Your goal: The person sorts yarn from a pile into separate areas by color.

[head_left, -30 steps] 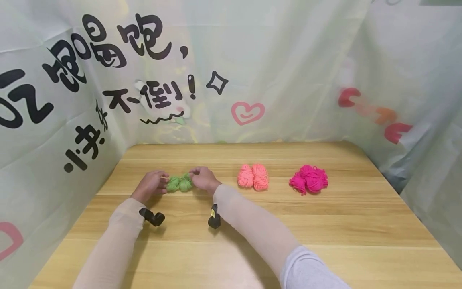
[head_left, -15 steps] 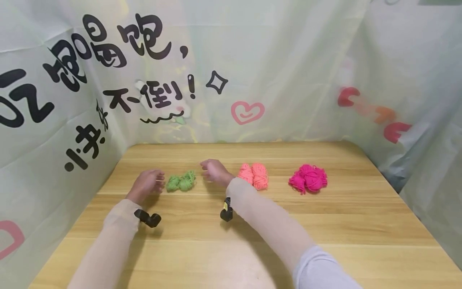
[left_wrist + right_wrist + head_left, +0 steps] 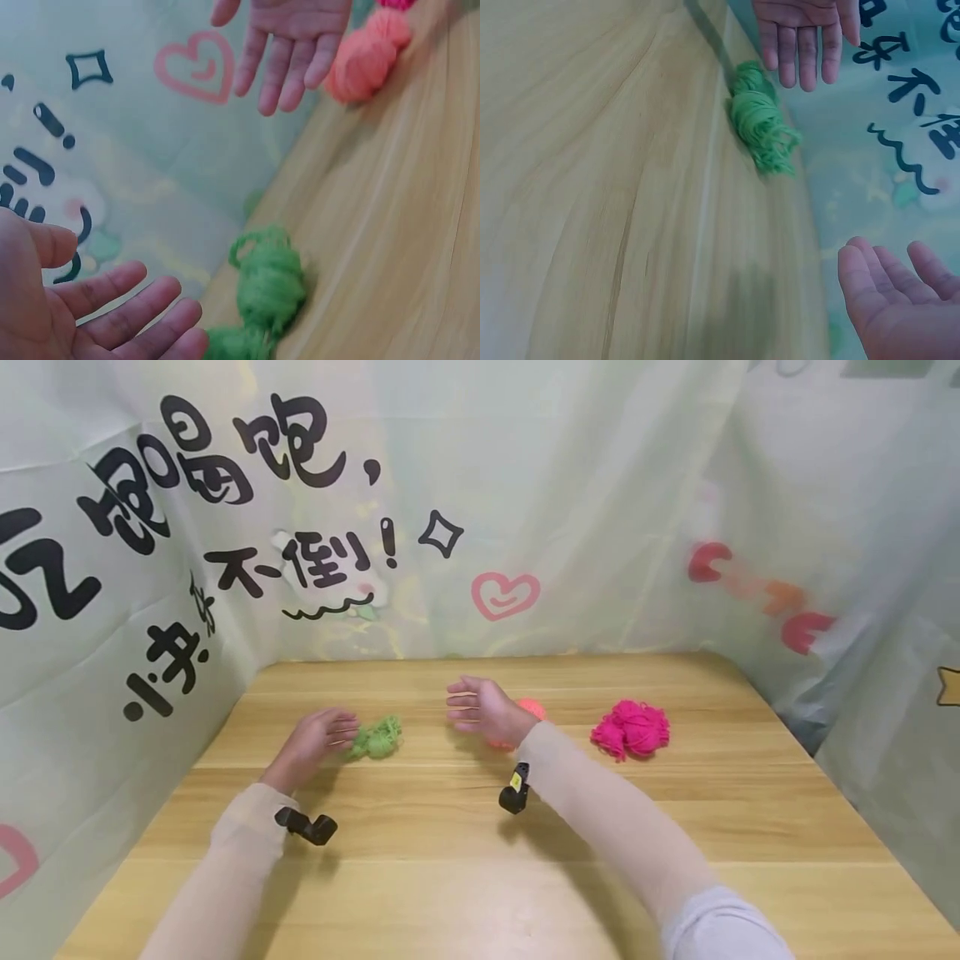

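Two small green yarn balls (image 3: 382,737) lie side by side on the table's left, also plain in the right wrist view as a green yarn bundle (image 3: 757,116). Beside them my left hand (image 3: 313,743) hovers with its fingers extended, partly covering the left ball in the head view. My right hand (image 3: 495,708) is raised with spread fingers and holds nothing. It hides much of the coral yarn (image 3: 533,708) behind it, which shows better in the left wrist view as coral yarn balls (image 3: 366,60). Farther right sits the magenta yarn (image 3: 632,728), touched by neither hand.
The wooden table (image 3: 420,860) stands against a printed cloth backdrop (image 3: 585,510) that rises behind it and on both sides. A small black wrist camera (image 3: 514,787) hangs under the right forearm, another black camera (image 3: 306,825) under the left.
My right hand has left the green yarn and moved right, now in front of the coral yarn. The left hand drew slightly away, then came over the green yarn's left side. The view shifted a little.
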Demonstrator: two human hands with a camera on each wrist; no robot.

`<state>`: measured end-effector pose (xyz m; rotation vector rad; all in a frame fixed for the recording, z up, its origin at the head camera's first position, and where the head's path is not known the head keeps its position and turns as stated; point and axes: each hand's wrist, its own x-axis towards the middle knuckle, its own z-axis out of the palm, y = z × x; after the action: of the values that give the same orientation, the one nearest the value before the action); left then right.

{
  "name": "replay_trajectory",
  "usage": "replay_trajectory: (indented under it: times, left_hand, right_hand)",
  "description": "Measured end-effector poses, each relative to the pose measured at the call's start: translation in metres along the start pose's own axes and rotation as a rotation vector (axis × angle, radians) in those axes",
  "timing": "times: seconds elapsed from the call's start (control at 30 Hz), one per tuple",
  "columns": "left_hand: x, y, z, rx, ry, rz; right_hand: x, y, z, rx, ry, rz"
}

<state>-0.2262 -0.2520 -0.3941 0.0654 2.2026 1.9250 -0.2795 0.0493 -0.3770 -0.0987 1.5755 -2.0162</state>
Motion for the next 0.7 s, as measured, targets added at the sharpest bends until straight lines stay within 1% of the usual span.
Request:
replay_trajectory:
  times: [0.13,0.23,0.33,0.43,0.5,0.57,0.6,0.7]
  left_hand:
    - [-0.001,0.005,0.009,-0.088,-0.041,0.041]
    - [-0.005,0.011,0.018,-0.133,-0.073,0.070]
    - [-0.010,0.018,0.031,-0.129,-0.099,0.091]
    - [-0.016,0.023,0.042,-0.068,-0.121,0.117]
    - [-0.019,0.026,0.049,0.007,-0.119,0.138]
    - [-0.023,0.029,0.055,0.102,-0.105,0.164]
    - [-0.025,0.030,0.058,0.155,-0.087,0.175]
    - [-0.032,0.032,0.065,0.357,-0.014,0.223]
  right_hand:
    - [-0.014,-0.006,-0.012,0.057,-0.015,-0.008]
    - [-0.025,-0.008,-0.021,0.076,-0.019,-0.022]
    - [-0.036,-0.008,-0.030,0.074,-0.011,-0.041]
    - [-0.049,-0.007,-0.038,0.058,0.002,-0.063]
    - [-0.058,-0.006,-0.044,0.043,0.002,-0.080]
    - [-0.067,-0.004,-0.048,0.014,0.001,-0.102]
    - [-0.072,-0.003,-0.050,-0.014,-0.001,-0.119]
    - [-0.088,0.000,-0.058,-0.119,-0.010,-0.190]
